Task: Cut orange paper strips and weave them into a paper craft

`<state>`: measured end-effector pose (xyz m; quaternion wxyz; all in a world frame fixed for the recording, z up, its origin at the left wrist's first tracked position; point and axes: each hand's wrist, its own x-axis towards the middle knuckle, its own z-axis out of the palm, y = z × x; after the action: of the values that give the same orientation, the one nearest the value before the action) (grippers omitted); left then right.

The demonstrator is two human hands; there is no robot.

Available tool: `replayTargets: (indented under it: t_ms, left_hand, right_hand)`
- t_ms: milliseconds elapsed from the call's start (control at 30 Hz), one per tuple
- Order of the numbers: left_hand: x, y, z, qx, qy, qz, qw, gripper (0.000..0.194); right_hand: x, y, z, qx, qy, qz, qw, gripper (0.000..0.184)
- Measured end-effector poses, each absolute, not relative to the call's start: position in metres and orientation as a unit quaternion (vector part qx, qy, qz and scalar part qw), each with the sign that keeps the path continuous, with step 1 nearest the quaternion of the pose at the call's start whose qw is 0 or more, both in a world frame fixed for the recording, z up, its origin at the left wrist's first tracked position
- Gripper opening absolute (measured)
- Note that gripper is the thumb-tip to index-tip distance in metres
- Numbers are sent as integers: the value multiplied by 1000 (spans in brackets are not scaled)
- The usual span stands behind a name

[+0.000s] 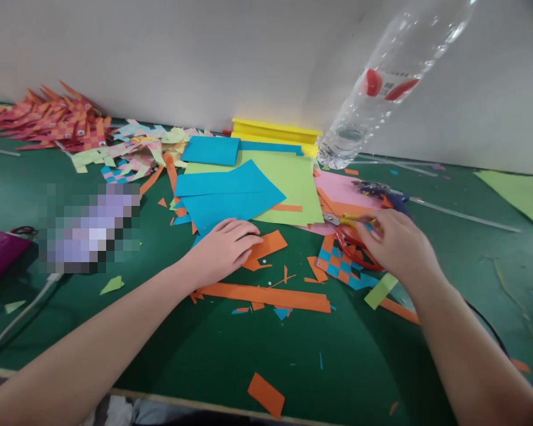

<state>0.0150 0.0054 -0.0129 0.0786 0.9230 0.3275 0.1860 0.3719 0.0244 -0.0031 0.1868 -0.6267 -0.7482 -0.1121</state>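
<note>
My left hand (224, 248) lies palm down on the green table (257, 355), fingers curled over the edge of an orange paper piece (270, 244). My right hand (397, 242) reaches over a pair of red-handled scissors (353, 251), its fingers bent at the handles; whether it grips them is hidden. Under the scissors lies a woven orange-and-blue paper mat (340, 266). A long orange strip (266, 294) sits just in front of my left hand. Blue sheets (228, 198) and a light green sheet (293, 183) lie beyond.
A clear plastic bottle (382, 83) leans against the wall at the back right. Yellow paper stack (275, 131) stands behind the sheets. Woven paper pieces (57, 121) pile up at far left. A glue gun (382, 192), a pink sheet (342, 189), scraps and a white cable (18, 316) lie around.
</note>
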Motion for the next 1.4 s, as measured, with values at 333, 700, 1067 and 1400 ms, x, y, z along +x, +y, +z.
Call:
replayTargets:
  t_ms: [333, 700, 1067, 1400]
  left_hand:
    - [12, 3, -10, 934, 312, 173, 25, 31]
    - [14, 2, -12, 942, 301, 136, 57, 36]
    - [13, 1, -10, 949, 282, 134, 34, 33]
    - [16, 0, -9, 941, 291, 173, 16, 27]
  right_hand:
    - [375, 26, -6, -630, -759, -37, 157, 46]
    - [377, 23, 6, -637, -766, 0, 83, 56]
    - [369, 15, 14, -677, -721, -20, 149, 45]
    - [374, 19, 20, -719, -670, -24, 180, 52]
